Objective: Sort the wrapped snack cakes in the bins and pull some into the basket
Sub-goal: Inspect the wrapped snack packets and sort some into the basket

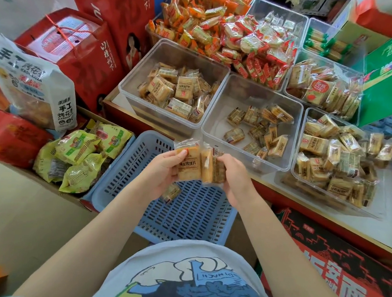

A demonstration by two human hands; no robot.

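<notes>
basket [127,187] before bins — one bin [171,86] left | one bin [252,126] right

Bright, even light, perhaps daylight from eleven o'clock, where the view washes out; shadows soft. Glare on the clear bins [254,101]. Wide-angle bending at the edges; corners slightly blurred, centre sharp

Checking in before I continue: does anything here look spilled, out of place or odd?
Nothing looks spilled or damaged. Both hands, left and right, hold wrapped cakes over the blue basket, where one cake already lies. Only oddity: one red-labelled pack among plain cakes in the back right bin.
</notes>
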